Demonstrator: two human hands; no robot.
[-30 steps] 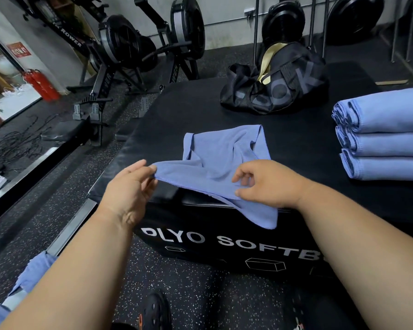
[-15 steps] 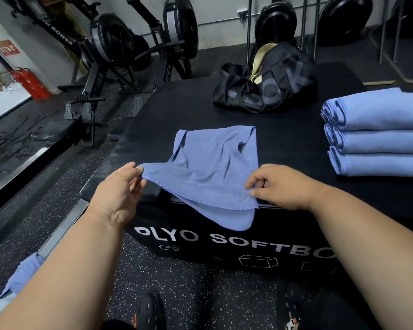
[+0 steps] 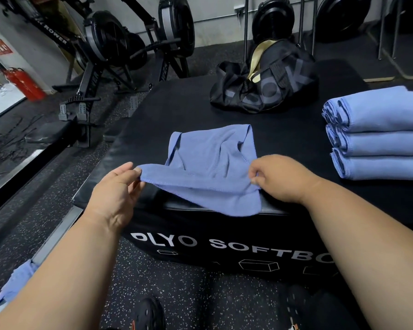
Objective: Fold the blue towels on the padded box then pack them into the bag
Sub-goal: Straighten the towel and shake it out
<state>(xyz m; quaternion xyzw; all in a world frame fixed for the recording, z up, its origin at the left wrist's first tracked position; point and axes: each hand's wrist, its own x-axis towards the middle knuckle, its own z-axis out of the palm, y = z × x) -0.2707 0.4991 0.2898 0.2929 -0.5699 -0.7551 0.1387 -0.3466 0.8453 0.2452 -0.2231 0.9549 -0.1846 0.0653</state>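
1. Fire extinguisher (image 3: pixel 25 84), red, stands at far left beside two rowing machines (image 3: pixel 110 51).
2. Left hand (image 3: pixel 116 191) pinches the near-left corner of the blue towel (image 3: pixel 208 167) between thumb and fingers.
3. The towel lies crumpled on the black padded box (image 3: pixel 224 110), its near edge hanging over the front.
4. Right hand (image 3: pixel 281 178) pinches the towel's near-right edge, fingers curled.
5. Black duffel bag (image 3: pixel 265 84) sits at the box's far side, unzipped.
6. Three folded towels (image 3: pixel 379 134) lie stacked at right.
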